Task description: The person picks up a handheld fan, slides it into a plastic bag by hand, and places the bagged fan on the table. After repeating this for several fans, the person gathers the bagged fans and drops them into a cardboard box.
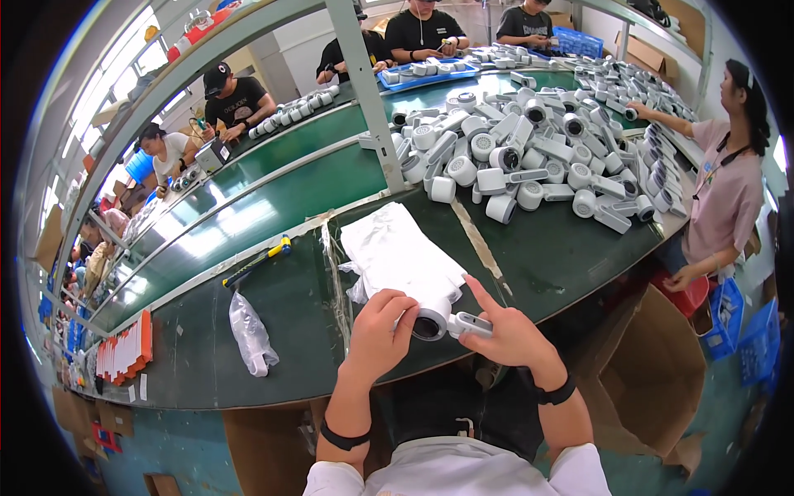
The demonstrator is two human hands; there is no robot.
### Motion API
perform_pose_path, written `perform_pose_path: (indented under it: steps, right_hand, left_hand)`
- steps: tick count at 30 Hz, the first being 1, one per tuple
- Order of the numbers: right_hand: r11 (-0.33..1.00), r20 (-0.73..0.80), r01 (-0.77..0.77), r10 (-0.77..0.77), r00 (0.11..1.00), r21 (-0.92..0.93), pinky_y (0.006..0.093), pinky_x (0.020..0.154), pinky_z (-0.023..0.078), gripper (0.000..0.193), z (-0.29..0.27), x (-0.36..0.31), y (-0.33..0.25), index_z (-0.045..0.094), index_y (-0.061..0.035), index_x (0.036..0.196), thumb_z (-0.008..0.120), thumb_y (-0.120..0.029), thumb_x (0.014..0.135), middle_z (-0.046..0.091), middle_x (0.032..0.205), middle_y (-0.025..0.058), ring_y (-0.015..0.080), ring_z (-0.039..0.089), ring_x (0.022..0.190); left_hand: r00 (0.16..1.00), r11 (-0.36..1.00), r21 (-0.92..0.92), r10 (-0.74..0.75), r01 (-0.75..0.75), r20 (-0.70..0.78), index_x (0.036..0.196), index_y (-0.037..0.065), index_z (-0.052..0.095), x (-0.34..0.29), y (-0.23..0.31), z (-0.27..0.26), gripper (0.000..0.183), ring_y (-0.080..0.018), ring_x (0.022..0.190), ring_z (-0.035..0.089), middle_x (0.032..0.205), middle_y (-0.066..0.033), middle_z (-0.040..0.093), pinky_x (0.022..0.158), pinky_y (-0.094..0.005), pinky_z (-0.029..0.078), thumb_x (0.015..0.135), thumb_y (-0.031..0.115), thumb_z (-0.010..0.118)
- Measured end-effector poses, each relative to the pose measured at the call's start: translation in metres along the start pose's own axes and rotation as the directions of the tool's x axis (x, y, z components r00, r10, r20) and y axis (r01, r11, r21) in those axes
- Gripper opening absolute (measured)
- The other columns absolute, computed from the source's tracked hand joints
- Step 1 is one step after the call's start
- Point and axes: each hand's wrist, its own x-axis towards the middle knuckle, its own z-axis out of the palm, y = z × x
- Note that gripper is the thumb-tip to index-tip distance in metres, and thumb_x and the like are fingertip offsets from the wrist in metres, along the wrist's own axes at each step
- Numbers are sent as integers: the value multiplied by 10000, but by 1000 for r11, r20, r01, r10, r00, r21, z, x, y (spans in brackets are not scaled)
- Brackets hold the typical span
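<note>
A white security camera with a round, dark-fronted head and a jointed arm is held between my two hands at the table's near edge. My right hand is closed round the arm, its index finger stretched forward. My left hand is pinched at the left rim of the round head. Just beyond the camera lies a stack of white plastic bags, its near edge partly behind the camera and my hands.
A large heap of similar cameras covers the table's far right. To the left lie a yellow-and-black hammer, a bagged item and orange-white boxes. A metal post rises ahead. A co-worker stands at right; an open carton is below.
</note>
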Motion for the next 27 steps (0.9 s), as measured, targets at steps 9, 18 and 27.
perform_pose_path:
  steps: [9,18,27]
  right_hand:
    - [985,84,38,-53,995,166,353,818,509,568,-2,11,10,529,-210,1393,676,-293,851,695,961,171,298,675,867]
    - [985,-203,46,-11,979,167,366,787,521,568,37,7,9,529,-156,1381,674,-289,848,693,967,200,354,686,847]
    - [968,-440,189,-99,893,166,293,831,505,787,65,18,30,325,-37,1488,728,-141,820,664,1083,135,186,642,971]
  left_hand:
    - [997,997,-26,-66,67,28,919,-7,630,-5,-8,-12,42,-256,717,616,872,-122,628,624,-304,487,885,16,630]
    - [997,997,8,71,-71,6,915,13,633,-11,4,13,96,-304,778,613,916,-126,618,636,-332,494,835,24,685]
    - [964,971,38,230,-237,135,899,45,612,-28,34,37,173,-291,845,589,899,-71,596,752,-393,478,762,9,710]
